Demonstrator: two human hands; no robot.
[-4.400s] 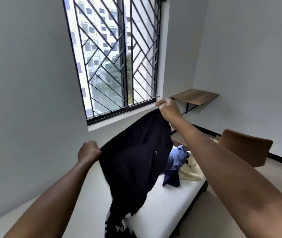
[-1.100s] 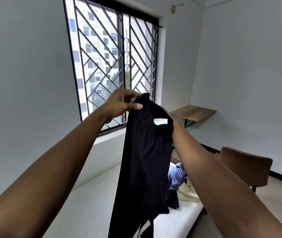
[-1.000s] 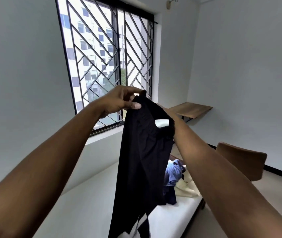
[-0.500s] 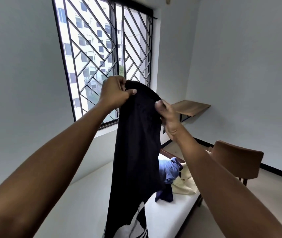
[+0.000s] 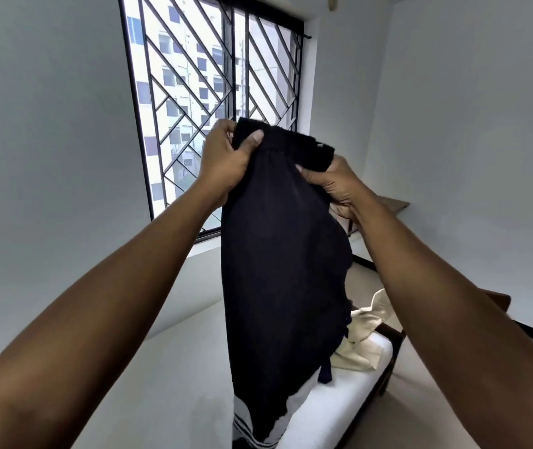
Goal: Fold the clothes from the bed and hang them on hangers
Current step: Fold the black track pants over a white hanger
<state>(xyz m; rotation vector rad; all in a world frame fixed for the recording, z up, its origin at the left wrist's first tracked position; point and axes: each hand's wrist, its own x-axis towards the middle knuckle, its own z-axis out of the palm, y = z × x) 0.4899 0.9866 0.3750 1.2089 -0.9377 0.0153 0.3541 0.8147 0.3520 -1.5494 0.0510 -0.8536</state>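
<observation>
You are holding the black garment (image 5: 278,254) up in front of the window (image 5: 213,76), and its lower end is hanging down over the bed (image 5: 339,413). Your left hand (image 5: 226,160) is pinching one end of the waistband (image 5: 294,144), with the thumb lying on the front. Your right hand (image 5: 333,186) is gripping the other end a little lower. The hands are apart, and the band is slanting down between them.

To do this step well, I think you should bring both hands to the same height. Let the cloth hang freely, so the side edges are meeting one over the other before you fold it.

The cloth is looking thin, soft and matte, and it is falling in long straight folds. The band is thicker and gathered, probably elastic. Near the hem, white stripes (image 5: 252,439) are showing. A cream cloth (image 5: 368,322) is lying crumpled on the smooth white bed. No hanger is showing here.
</observation>
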